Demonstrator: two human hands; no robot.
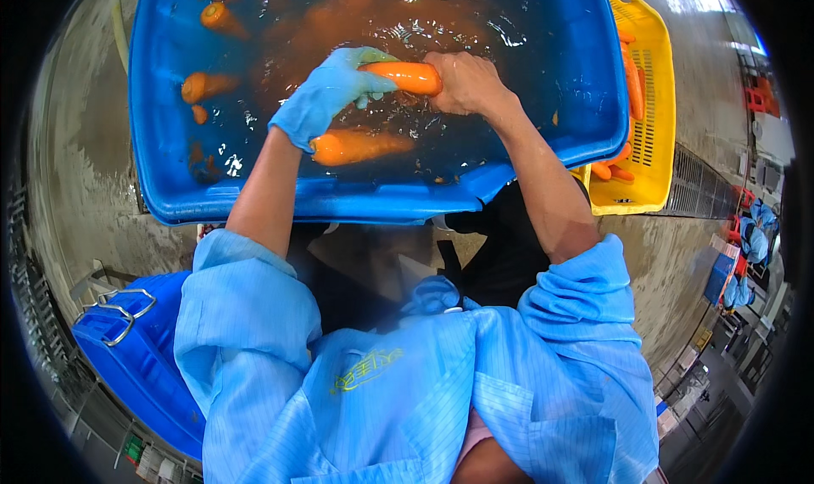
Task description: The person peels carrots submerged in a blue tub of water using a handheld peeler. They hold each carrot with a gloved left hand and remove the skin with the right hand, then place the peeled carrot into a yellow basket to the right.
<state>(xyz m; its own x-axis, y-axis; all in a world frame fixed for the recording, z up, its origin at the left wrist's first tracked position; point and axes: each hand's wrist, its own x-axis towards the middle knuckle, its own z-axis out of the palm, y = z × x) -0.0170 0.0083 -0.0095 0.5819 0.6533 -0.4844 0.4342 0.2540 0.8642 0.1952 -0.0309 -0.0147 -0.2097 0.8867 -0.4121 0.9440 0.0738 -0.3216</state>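
Note:
A wet orange carrot is held level just above murky water. My left hand, in a thin light-blue glove, grips its left part. Bare fingers of my right hand curl around the carrot's right end and hide it; whether anything else is in that fist I cannot tell. Both hands are over a large blue plastic tub of water. Just below my left hand a thick carrot floats partly under the surface. More carrots, such as one cut-topped carrot, bob along the tub's left side.
The tub's near rim is broken, with a jagged gap. To the right stands a yellow slotted plastic crate holding several carrots. A blue plastic bin with metal handles is at lower left. People in blue are far right, beyond wet floor.

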